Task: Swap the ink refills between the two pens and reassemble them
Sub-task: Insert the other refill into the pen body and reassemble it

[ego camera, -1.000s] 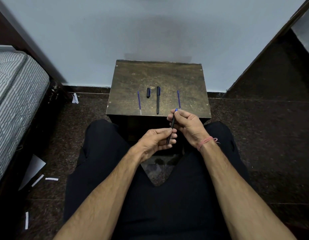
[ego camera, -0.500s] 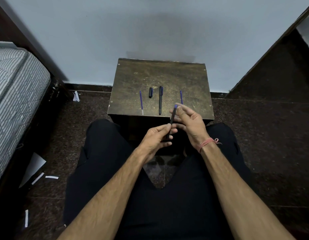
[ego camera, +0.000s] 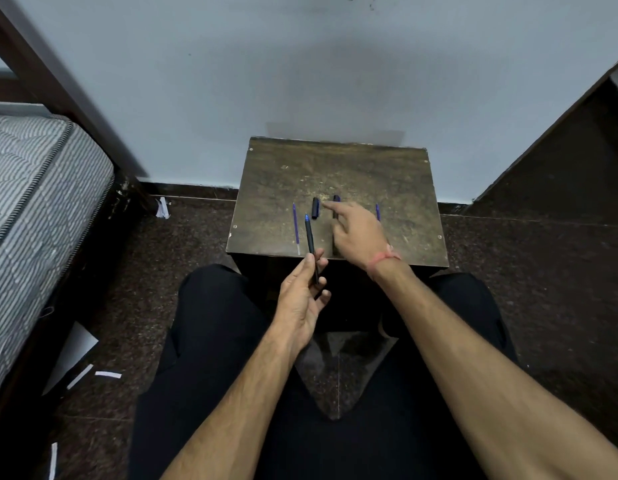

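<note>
Left hand (ego camera: 300, 299) pinches black pen (ego camera: 311, 247), blue tip up, ready for capping. Right hand (ego camera: 356, 230) fingers spread, reaching toward cap (ego camera: 315, 207) on table (ego camera: 387, 174).

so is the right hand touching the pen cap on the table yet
Cannot tell. In the head view the right hand reaches across the table, its forefinger tip right beside the top of the pen cap, but neither contact nor a gap shows plainly.

L hand (ego camera: 302, 299) gripped uncapped black pen (ego camera: 310, 243), blue tip pointing up/away. R hand (ego camera: 357, 230) reached over table (ego camera: 397, 188), index finger extended twd black cap (ego camera: 315, 207). Second pen (ego camera: 336, 199) partly hidden under R hand. Blue refill (ego camera: 295, 230) left of held pen; another refill (ego camera: 377, 212) at right.
</note>
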Motion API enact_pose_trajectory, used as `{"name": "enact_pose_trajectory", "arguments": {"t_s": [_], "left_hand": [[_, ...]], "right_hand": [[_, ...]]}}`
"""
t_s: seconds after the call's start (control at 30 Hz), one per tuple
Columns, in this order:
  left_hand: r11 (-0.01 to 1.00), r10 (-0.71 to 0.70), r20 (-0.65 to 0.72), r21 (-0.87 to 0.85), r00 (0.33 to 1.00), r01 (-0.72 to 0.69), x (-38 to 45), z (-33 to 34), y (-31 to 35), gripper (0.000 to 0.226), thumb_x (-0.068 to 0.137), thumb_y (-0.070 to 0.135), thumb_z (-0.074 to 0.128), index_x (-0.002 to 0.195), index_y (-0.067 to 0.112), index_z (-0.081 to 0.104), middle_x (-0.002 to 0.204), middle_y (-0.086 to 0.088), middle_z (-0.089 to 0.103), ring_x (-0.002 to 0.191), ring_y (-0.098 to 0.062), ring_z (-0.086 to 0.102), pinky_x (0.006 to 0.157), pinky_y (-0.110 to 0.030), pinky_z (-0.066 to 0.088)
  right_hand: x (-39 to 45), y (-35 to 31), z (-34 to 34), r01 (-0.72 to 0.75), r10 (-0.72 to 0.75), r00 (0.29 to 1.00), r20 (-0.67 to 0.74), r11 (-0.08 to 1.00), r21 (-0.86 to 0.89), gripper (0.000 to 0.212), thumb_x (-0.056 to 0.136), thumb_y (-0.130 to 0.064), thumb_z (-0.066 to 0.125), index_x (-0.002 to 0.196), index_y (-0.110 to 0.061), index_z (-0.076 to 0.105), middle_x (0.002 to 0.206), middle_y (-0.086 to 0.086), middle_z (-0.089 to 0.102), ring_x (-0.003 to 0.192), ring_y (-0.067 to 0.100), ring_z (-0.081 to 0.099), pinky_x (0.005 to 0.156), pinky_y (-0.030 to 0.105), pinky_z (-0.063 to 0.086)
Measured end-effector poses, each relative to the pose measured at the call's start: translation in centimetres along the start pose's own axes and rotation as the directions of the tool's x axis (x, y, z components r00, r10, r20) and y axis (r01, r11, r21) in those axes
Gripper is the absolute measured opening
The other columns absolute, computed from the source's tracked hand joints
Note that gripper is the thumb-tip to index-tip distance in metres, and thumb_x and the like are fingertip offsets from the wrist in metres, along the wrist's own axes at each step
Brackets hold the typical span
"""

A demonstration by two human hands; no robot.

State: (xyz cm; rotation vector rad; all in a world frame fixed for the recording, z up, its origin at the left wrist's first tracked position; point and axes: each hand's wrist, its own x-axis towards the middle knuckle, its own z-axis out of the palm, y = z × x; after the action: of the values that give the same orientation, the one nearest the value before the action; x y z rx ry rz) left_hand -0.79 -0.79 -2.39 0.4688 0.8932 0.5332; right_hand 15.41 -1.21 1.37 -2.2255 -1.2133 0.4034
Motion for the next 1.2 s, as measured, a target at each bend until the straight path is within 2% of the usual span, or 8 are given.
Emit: {"name": "enact_pose_trajectory", "arguments": {"t_s": [0.27, 0.4, 0.57, 0.67, 0.73, 0.8, 0.97, 1.2], "left_hand": [[1.000, 0.011, -0.003, 0.014, 1.000, -0.011, 0.1, -0.8, 0.7, 0.030, 0.109, 0.034, 0.065, 0.131, 0.019, 0.078, 0.097, 0.010, 0.075, 0.071, -0.003, 0.056, 0.062, -0.019, 0.048], [1.000, 0.017, 0.006, 0.011, 1.000, -0.017, 0.3, -1.1, 0.9, 0.033, 0.108, 0.036, 0.065, 0.134, 0.018, 0.077, 0.097, 0.011, 0.075, 0.070, -0.002, 0.056, 0.062, -0.019, 0.048], [1.000, 0.025, 0.026, 0.017, 0.999, -0.025, 0.2, -1.0, 0.7, 0.029, 0.108, 0.035, 0.066, 0.128, 0.021, 0.080, 0.096, 0.010, 0.075, 0.069, -0.002, 0.057, 0.060, -0.019, 0.048], [0.998, 0.032, 0.051, 0.051, 0.998, -0.035, 0.0, -1.1, 0.6, 0.028, 0.108, 0.035, 0.065, 0.126, 0.021, 0.081, 0.092, 0.012, 0.073, 0.066, -0.001, 0.055, 0.058, -0.018, 0.045], [0.992, 0.036, 0.096, 0.116, 0.995, -0.047, 0.0, -1.1, 0.5, 0.028, 0.109, 0.033, 0.064, 0.128, 0.019, 0.080, 0.090, 0.012, 0.069, 0.065, -0.001, 0.051, 0.057, -0.017, 0.043], [0.975, 0.026, 0.162, 0.213, 0.986, -0.061, -0.2, -1.1, 0.1, 0.029, 0.110, 0.031, 0.062, 0.129, 0.018, 0.080, 0.088, 0.012, 0.065, 0.064, -0.002, 0.048, 0.058, -0.018, 0.041], [0.887, -0.066, 0.234, 0.458, 0.970, -0.050, -1.0, -0.7, -1.5, 0.030, 0.111, 0.033, 0.061, 0.126, 0.017, 0.082, 0.083, 0.012, 0.062, 0.064, -0.002, 0.045, 0.061, -0.019, 0.038], [0.838, -0.117, 0.265, 0.543, 0.957, -0.048, -1.8, -0.3, -2.4, 0.032, 0.113, 0.034, 0.057, 0.125, 0.017, 0.081, 0.077, 0.012, 0.059, 0.061, -0.001, 0.049, 0.060, -0.019, 0.041]], "right_hand": [[4.7, -2.8, 1.5, 0.126, -0.026, 0.975, 0.220, 0.882, -0.454, 0.031, 0.108, -0.039, 0.056, 0.132, -0.028, 0.073, 0.135, 0.008, 0.063, 0.127, 0.034, 0.064, 0.099, 0.047, 0.058], [3.9, -2.6, 1.8, 0.152, -0.069, 0.981, 0.182, 0.853, -0.499, 0.018, 0.101, -0.029, 0.068, 0.114, -0.028, 0.080, 0.120, 0.003, 0.074, 0.117, 0.030, 0.070, 0.084, 0.039, 0.056], [1.7, -2.4, 1.4, 0.064, -0.024, 0.993, 0.112, 0.930, -0.361, 0.016, 0.089, -0.018, 0.071, 0.094, -0.029, 0.081, 0.096, -0.003, 0.080, 0.098, 0.028, 0.076, 0.073, 0.032, 0.050], [-0.1, -1.6, 0.4, -0.127, 0.132, 0.989, -0.066, 0.989, 0.080, 0.010, 0.088, -0.018, 0.082, 0.096, -0.023, 0.078, 0.094, -0.008, 0.080, 0.093, 0.016, 0.074, 0.086, 0.034, 0.058], [-1.8, -0.3, -0.7, -0.211, 0.289, 0.954, -0.081, 0.838, 0.504, 0.022, 0.092, -0.009, 0.083, 0.110, -0.016, 0.073, 0.096, -0.004, 0.075, 0.088, 0.012, 0.071, 0.084, 0.033, 0.057], [-3.8, 1.6, -2.1, -0.262, 0.377, 0.924, 0.059, 0.514, 0.817, 0.031, 0.101, -0.004, 0.073, 0.130, -0.012, 0.066, 0.107, 0.005, 0.073, 0.093, 0.014, 0.070, 0.083, 0.033, 0.057], [-8.0, 5.3, -4.7, -0.231, 0.397, 0.880, 0.263, -0.127, 0.965, 0.028, 0.110, -0.004, 0.055, 0.135, -0.015, 0.063, 0.107, 0.000, 0.075, 0.099, 0.014, 0.071, 0.095, 0.033, 0.063], [-9.4, 5.3, -4.7, -0.184, 0.402, 0.876, 0.268, -0.236, 0.954, 0.024, 0.110, 0.000, 0.053, 0.125, -0.014, 0.065, 0.107, 0.004, 0.076, 0.105, 0.022, 0.073, 0.100, 0.040, 0.062]]}}
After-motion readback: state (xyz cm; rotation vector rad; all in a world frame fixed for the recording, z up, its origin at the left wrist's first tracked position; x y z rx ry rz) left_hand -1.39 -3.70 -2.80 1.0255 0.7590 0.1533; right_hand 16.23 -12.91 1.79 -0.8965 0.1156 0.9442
